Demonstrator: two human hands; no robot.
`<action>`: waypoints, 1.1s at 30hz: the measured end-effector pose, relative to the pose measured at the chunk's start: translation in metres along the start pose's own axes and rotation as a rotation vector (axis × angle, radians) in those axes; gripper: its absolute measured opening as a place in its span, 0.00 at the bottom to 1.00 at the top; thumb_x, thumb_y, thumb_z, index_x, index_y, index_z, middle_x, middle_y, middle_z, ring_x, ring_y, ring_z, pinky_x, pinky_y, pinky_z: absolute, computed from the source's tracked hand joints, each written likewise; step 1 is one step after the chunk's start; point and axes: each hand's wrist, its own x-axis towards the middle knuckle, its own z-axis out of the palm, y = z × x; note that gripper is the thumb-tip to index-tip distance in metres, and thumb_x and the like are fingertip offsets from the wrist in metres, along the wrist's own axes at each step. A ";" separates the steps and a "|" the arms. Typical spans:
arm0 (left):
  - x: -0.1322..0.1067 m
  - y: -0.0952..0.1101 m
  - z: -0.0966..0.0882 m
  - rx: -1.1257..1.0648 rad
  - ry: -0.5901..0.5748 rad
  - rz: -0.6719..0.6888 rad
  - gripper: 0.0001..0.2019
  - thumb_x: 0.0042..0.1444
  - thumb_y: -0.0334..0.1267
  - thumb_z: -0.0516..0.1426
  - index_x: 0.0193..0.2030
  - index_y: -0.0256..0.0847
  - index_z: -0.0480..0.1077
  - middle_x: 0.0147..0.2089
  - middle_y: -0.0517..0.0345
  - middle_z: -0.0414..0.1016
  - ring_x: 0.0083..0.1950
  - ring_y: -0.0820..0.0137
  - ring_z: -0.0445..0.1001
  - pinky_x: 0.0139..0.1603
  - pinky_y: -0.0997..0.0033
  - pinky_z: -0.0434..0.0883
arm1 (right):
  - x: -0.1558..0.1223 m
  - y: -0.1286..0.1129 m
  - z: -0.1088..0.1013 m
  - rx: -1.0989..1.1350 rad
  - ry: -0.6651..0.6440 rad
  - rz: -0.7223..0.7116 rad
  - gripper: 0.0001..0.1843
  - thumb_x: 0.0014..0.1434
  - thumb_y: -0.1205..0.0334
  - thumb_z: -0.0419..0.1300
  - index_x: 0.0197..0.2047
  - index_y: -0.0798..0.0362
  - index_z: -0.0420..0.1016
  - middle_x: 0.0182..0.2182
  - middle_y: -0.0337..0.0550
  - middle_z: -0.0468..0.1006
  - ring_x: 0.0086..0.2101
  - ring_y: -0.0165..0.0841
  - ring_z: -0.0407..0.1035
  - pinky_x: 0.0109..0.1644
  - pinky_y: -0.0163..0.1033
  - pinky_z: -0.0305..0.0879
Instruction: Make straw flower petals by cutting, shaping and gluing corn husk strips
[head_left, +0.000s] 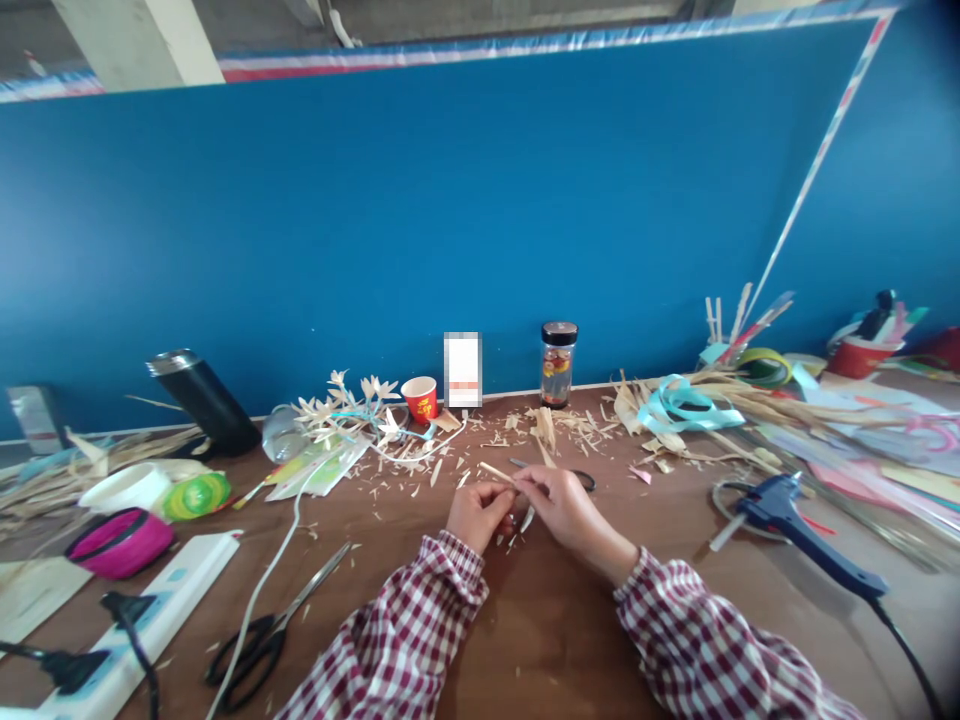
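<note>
My left hand [478, 512] and my right hand [559, 508] meet above the middle of the brown table, fingers pinched together. Between their fingertips is a thin pale strip [495, 471], apparently dried husk, one end pointing up and left. My fingers hide the rest of it. Just behind my right hand lies a pair of scissors with a black handle [584, 481], partly covered by the hand. Cut husk scraps [546, 430] are scattered in front of both hands.
Larger scissors [259, 640] and a white power strip [161, 625] lie at left. A blue glue gun [810, 530] rests at right. Along the blue panel stand a black flask [206, 402], husk flowers [337, 412], a red paper cup [421, 400] and a lidded glass jar [557, 368].
</note>
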 end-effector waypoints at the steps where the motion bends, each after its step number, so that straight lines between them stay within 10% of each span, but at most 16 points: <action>1: 0.001 -0.001 0.000 -0.012 0.000 -0.009 0.09 0.43 0.39 0.61 0.30 0.34 0.74 0.17 0.64 0.70 0.16 0.79 0.64 0.17 0.79 0.64 | 0.000 0.000 0.000 0.005 0.001 0.002 0.12 0.59 0.63 0.51 0.33 0.54 0.75 0.26 0.39 0.77 0.27 0.30 0.69 0.32 0.31 0.61; 33: 0.001 -0.001 0.000 -0.066 0.052 -0.023 0.14 0.39 0.45 0.63 0.24 0.34 0.71 0.17 0.62 0.69 0.16 0.80 0.63 0.16 0.81 0.62 | 0.007 0.015 -0.026 -0.228 0.233 0.180 0.16 0.59 0.58 0.49 0.33 0.55 0.76 0.27 0.45 0.78 0.27 0.34 0.70 0.31 0.34 0.62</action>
